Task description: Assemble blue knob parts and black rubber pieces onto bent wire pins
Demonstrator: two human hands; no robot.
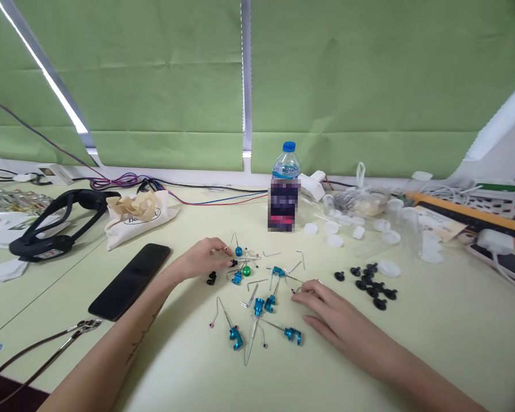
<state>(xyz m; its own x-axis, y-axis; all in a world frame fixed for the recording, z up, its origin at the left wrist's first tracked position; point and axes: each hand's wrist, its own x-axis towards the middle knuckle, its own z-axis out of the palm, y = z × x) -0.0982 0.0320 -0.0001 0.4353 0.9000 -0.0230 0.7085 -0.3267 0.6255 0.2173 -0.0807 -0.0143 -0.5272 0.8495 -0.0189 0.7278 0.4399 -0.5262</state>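
Note:
My left hand (205,257) has its fingers curled at the left of a loose group of small metal parts, closed on a small black metal part with a thin wire (234,263). Close to it lie a blue ball-shaped piece (239,252), a green round piece (246,271) and another black part (212,278). My right hand (326,312) rests palm down, thumb apart from the fingers, its fingertips touching a bent wire from a blue hooked clamp (277,272). Several similar blue clamps with bent wires, such as the clamp (236,338), and L-shaped hex keys (252,296) lie between the hands.
Black knobs (372,286) sit right of my right hand. Behind stand a water bottle (284,194) and clear tubes with white caps (335,240). A phone (129,281), a cloth pouch (142,216), a black headset (60,223) and a cord (38,355) lie left.

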